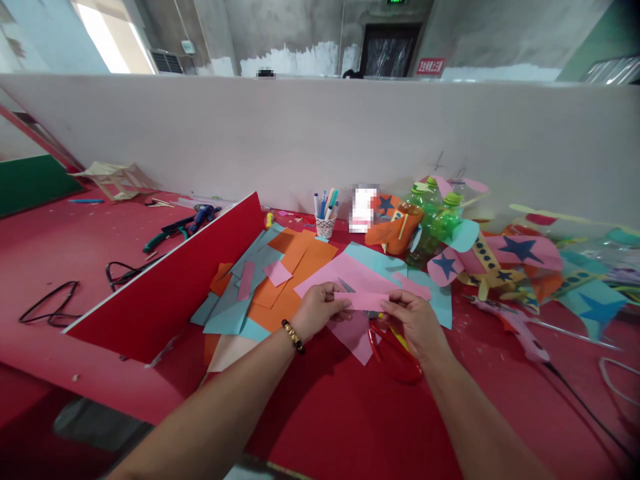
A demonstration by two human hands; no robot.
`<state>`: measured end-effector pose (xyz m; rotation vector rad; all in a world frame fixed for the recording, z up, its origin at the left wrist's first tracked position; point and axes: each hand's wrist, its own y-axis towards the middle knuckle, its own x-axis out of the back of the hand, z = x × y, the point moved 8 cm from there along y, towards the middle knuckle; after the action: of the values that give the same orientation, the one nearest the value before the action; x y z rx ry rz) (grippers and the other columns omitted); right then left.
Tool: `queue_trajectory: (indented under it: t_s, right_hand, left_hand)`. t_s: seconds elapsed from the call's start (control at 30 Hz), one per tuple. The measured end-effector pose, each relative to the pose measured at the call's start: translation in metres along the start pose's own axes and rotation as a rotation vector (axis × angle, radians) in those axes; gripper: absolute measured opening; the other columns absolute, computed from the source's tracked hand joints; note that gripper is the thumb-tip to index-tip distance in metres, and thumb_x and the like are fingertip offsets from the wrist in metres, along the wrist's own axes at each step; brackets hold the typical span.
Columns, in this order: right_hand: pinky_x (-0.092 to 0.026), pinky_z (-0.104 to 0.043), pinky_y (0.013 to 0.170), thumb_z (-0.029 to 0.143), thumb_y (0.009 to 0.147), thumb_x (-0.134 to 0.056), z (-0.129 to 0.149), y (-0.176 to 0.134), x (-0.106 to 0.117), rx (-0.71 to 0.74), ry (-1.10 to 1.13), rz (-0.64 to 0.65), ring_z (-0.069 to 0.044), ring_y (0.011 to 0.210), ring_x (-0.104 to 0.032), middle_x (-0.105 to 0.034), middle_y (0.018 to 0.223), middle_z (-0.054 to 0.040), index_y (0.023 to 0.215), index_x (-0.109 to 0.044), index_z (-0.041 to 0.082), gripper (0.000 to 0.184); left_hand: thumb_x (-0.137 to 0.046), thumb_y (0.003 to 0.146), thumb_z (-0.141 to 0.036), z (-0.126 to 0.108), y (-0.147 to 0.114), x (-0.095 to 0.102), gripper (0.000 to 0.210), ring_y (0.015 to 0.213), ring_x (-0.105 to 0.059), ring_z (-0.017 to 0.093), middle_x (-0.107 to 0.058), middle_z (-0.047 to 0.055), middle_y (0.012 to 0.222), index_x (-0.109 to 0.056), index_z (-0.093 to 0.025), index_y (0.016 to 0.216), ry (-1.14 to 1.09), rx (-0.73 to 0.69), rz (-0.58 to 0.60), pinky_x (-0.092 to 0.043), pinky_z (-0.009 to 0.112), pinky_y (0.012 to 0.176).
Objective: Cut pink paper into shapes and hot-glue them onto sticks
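Here we are, and the pink strip point(364, 301) is at the centre of the dial, lifted over the paper pile and stretched level between two pinches: left hand point(320, 310) at nine o'clock, right hand point(413, 320) at three, thumbs in front at both ends, neither clenched. It looks like thin coloured paper, so I'd call it feather-light, bendy across its length, a bit slick on the face, and quick to crease or tear if tugged. The short ends are the place to take it, with a soft thumb-and-finger pinch that leaves the middle flat. Now for the murky parts! Fingers cover both ends, so its full length can't be read. At five o'clock, red scissors handles point(409, 382) loop out, but the strip and right hand block much of what lies above them; a grey sliver point(345, 285) towards eleven may be a blade, can't be sure. The yellow piece point(400, 338) by the right hand is half covered too. Up at twelve, a white patch point(365, 208) is pixelated beyond reading, and between two and three, the paper models point(520, 250) overlap too much to separate.
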<state>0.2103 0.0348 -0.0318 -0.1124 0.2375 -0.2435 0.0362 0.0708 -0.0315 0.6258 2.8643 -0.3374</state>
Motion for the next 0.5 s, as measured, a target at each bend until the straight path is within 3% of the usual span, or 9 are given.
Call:
queue_trajectory:
  t_s: [0.23,0.5]
  right_hand:
    - [-0.048,-0.025,0.047,0.026,0.055,-0.081,-0.002,0.000,-0.001,-0.038,0.029,0.085,-0.009,0.043,-0.051,-0.058,0.054,0.0037,0.074,-0.066,0.016,0.027]
    - [-0.049,-0.027,0.048,0.019,0.052,-0.081,0.001,-0.003,-0.003,-0.083,0.131,0.090,-0.010,0.045,-0.052,-0.060,0.052,0.0024,0.071,-0.069,0.018,0.022]
  left_hand:
    - [-0.075,0.064,-0.034,-0.004,-0.001,0.003,0.034,0.052,-0.064,0.014,-0.067,0.004,0.062,-0.052,-0.014,0.080,-0.032,-0.052,0.021,-0.050,0.020,0.050]
    - [-0.074,0.064,-0.029,-0.011,-0.004,0.002,0.028,0.052,-0.064,0.013,-0.066,0.002,0.062,-0.055,-0.015,0.079,-0.127,-0.089,0.010,-0.051,0.023,0.054]
